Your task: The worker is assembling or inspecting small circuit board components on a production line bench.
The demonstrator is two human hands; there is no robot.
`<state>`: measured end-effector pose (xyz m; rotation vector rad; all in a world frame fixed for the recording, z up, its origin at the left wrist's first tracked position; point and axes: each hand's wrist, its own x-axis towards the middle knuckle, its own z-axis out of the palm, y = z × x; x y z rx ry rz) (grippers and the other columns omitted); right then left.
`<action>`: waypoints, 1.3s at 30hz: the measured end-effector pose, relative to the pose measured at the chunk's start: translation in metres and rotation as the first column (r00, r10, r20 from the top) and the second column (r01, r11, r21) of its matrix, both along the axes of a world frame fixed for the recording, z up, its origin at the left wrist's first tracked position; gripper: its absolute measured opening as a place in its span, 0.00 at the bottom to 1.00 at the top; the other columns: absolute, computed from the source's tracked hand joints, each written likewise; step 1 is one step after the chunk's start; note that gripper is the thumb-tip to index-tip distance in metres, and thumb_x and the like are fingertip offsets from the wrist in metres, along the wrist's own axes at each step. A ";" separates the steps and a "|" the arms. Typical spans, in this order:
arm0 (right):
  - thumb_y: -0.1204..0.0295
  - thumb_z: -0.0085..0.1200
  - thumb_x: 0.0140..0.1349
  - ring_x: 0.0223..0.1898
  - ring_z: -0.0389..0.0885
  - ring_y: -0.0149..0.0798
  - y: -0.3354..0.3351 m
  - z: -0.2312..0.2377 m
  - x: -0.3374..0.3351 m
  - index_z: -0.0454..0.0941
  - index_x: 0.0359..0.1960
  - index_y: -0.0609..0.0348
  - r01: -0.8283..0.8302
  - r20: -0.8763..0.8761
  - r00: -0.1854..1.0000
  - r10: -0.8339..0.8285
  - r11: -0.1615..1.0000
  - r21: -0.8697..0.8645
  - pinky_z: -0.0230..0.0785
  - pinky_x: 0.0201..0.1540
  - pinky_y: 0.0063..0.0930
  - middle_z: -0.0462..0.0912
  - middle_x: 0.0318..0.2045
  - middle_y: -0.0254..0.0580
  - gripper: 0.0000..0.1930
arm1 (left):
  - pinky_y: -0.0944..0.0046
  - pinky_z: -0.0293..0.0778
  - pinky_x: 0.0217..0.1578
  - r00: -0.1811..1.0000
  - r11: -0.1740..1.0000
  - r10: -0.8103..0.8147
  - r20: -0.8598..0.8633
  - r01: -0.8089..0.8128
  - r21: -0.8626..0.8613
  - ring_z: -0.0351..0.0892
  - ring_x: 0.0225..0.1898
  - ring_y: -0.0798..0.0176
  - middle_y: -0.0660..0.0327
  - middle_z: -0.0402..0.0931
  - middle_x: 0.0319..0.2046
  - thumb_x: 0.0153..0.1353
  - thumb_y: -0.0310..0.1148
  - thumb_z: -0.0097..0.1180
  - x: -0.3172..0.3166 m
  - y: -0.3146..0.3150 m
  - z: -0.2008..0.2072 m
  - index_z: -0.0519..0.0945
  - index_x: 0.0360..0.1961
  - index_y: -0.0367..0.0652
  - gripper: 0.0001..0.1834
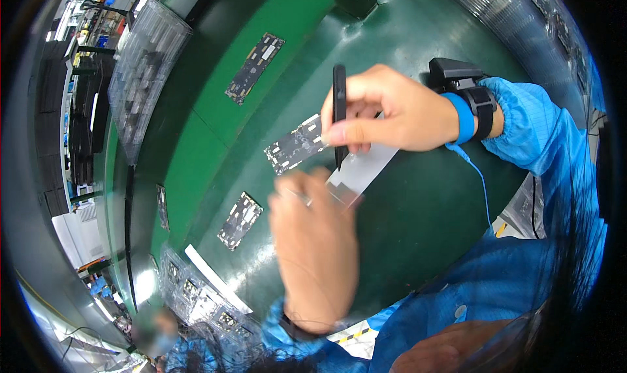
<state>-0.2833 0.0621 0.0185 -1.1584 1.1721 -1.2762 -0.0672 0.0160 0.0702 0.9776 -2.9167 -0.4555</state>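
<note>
My right hand [392, 108] is closed round a black pen-shaped tool [339, 92], held upright with its narrow tip down. That tip is over a white strip of sheet [369, 167] on the green table. My left hand [313, 236] is smeared by motion at the near edge of the strip. Beside its fingertips is a small dark, shiny piece [344, 195]; whether the fingers grip it cannot be made out. A circuit board [294, 148] lies just left of my right hand, its right end partly hidden. Another board [240, 221] is left of my left hand.
Farther off, one long board [255, 68] and one narrow board [162, 207] lie on the bright green strip. Clear plastic trays [147, 73] are stacked at the left; more trays with boards [196, 295] stand lower left. A blue cord [480, 177] hangs from my right wristband.
</note>
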 end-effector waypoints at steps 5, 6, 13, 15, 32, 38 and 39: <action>0.73 0.65 0.70 0.33 0.88 0.32 -0.001 -0.012 0.013 0.84 0.42 0.64 -0.110 -0.259 0.961 0.095 0.993 -0.045 0.80 0.34 0.27 0.89 0.34 0.41 0.07 | 0.48 0.74 0.63 0.988 0.983 -0.155 0.016 0.152 0.106 0.72 0.62 0.36 0.36 0.67 0.65 0.63 0.50 0.68 0.009 0.061 -0.015 0.69 0.70 0.32 0.43; 0.73 0.65 0.70 0.33 0.88 0.33 -0.002 -0.015 0.014 0.84 0.42 0.64 -0.127 -0.315 0.944 0.101 0.990 -0.061 0.79 0.34 0.27 0.89 0.34 0.41 0.07 | 0.48 0.73 0.65 0.986 0.986 -0.159 0.056 0.156 0.065 0.72 0.63 0.36 0.35 0.66 0.66 0.63 0.52 0.68 0.008 0.064 -0.019 0.69 0.71 0.33 0.44; 0.68 0.66 0.70 0.25 0.85 0.34 -0.007 -0.016 0.012 0.82 0.38 0.63 -0.147 -0.317 0.941 0.122 0.988 -0.053 0.74 0.29 0.28 0.86 0.26 0.43 0.10 | 0.46 0.74 0.62 0.989 0.990 -0.137 0.059 0.134 0.041 0.71 0.62 0.33 0.33 0.64 0.65 0.55 0.50 0.73 0.004 0.067 -0.030 0.71 0.69 0.32 0.47; 0.71 0.65 0.70 0.27 0.86 0.29 -0.011 -0.020 0.014 0.82 0.39 0.65 -0.124 -0.322 0.945 0.058 0.974 -0.190 0.77 0.31 0.23 0.86 0.27 0.39 0.08 | 0.47 0.73 0.64 0.991 0.992 -0.124 0.057 0.124 0.011 0.70 0.63 0.34 0.33 0.65 0.65 0.56 0.51 0.72 0.006 0.066 -0.026 0.71 0.70 0.33 0.46; 0.73 0.66 0.69 0.30 0.89 0.30 -0.003 -0.013 0.010 0.84 0.41 0.66 -0.122 -0.334 0.938 0.095 0.991 -0.062 0.80 0.33 0.22 0.88 0.28 0.42 0.07 | 0.50 0.74 0.63 0.988 0.987 -0.152 0.034 0.153 -0.043 0.72 0.61 0.38 0.36 0.67 0.63 0.54 0.51 0.74 0.002 0.069 -0.030 0.74 0.67 0.35 0.44; 0.71 0.66 0.68 0.28 0.88 0.29 -0.002 -0.011 0.007 0.85 0.41 0.64 -0.139 -0.361 0.925 0.117 0.990 -0.037 0.77 0.31 0.22 0.89 0.28 0.44 0.08 | 0.51 0.76 0.60 0.985 0.985 -0.169 0.024 0.169 -0.034 0.72 0.60 0.37 0.35 0.67 0.62 0.54 0.50 0.74 0.000 0.068 -0.029 0.75 0.66 0.34 0.44; 0.71 0.66 0.68 0.28 0.88 0.29 -0.002 -0.010 0.007 0.85 0.41 0.64 -0.136 -0.364 0.924 0.114 0.990 -0.035 0.77 0.31 0.22 0.89 0.28 0.44 0.08 | 0.51 0.77 0.59 0.986 0.985 -0.167 0.025 0.168 -0.033 0.72 0.60 0.37 0.35 0.67 0.61 0.54 0.50 0.74 0.000 0.068 -0.029 0.76 0.66 0.34 0.44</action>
